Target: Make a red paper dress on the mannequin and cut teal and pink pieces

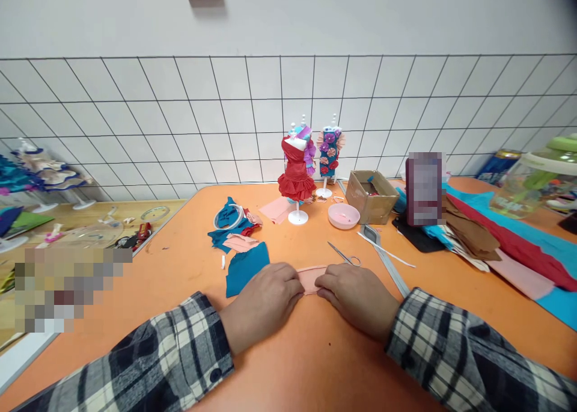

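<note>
A small strip of pink fabric (311,277) lies on the orange table (315,364) between my two hands. My left hand (264,304) rests on its left end with fingers curled down onto it. My right hand (356,298) presses on its right end the same way. Just behind my right hand lie small scissors (343,255). A teal fabric piece (246,267) sits next to my left hand. Both my sleeves are plaid.
Two mini mannequins stand at the back, one in a red dress (296,174), one in a flowered dress (329,153). Nearby are a pink bowl (343,215), a cardboard box (372,194), a metal ruler (387,261), fabric scraps (232,222) and stacked cloth (505,243) at right.
</note>
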Available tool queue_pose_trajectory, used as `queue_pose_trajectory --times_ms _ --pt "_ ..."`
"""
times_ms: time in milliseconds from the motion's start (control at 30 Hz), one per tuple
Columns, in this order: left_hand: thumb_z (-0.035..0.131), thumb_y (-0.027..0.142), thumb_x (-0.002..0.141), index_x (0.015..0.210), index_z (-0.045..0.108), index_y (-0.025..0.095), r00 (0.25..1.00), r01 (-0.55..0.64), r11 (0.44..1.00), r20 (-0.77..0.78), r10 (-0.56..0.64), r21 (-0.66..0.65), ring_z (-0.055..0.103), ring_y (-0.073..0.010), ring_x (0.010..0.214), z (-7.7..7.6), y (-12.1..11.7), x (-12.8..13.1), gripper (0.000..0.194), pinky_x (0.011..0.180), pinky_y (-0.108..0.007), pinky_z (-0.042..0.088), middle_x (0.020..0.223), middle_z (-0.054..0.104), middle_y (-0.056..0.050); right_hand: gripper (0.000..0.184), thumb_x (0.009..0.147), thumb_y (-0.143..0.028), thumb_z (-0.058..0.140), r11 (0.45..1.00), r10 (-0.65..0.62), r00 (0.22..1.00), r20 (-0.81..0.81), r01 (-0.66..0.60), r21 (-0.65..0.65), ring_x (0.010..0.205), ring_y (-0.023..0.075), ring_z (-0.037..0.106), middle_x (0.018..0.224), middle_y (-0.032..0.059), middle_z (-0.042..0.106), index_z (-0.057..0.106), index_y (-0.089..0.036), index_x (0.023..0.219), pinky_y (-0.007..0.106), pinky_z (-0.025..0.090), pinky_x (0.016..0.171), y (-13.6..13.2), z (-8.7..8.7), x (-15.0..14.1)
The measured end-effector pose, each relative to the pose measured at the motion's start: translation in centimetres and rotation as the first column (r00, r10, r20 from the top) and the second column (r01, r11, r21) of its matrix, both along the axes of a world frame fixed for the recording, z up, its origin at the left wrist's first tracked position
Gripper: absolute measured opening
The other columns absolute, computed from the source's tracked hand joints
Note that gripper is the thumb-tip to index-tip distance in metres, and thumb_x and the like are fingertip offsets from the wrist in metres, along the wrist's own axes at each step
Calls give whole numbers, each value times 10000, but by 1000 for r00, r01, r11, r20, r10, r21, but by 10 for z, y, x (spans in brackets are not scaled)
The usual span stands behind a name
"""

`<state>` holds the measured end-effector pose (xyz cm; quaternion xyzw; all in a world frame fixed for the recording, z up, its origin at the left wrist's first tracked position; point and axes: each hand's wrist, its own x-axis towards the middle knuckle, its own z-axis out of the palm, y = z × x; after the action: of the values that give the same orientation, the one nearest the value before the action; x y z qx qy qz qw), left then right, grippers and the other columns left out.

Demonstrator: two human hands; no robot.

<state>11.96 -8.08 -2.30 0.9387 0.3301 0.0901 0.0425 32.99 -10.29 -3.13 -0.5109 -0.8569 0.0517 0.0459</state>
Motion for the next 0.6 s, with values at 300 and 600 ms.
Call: queue_pose_trajectory --times_ms 300,600 --pt "510 194 953 936 714 194 998 -12 1000 -54 11 -22 603 -200 800 -5 2 -2 204 725 -328 453 827 662 -47 248 975 -301 478 1000 0 1000 15 0 3 821 184 578 847 39 648 682 -206 870 296 340 678 -1 3 1" --pt "514 174 950 954 704 173 999 33 999 -41 -32 31 614 -206 860 -6 2 -3 191 779 -334 451 868 691 -53 191 966 -273 478 1000 28 1000 1 -28 8 784 180 599 853 26 653 661 -222 950 287 329 638 -1 4 1"
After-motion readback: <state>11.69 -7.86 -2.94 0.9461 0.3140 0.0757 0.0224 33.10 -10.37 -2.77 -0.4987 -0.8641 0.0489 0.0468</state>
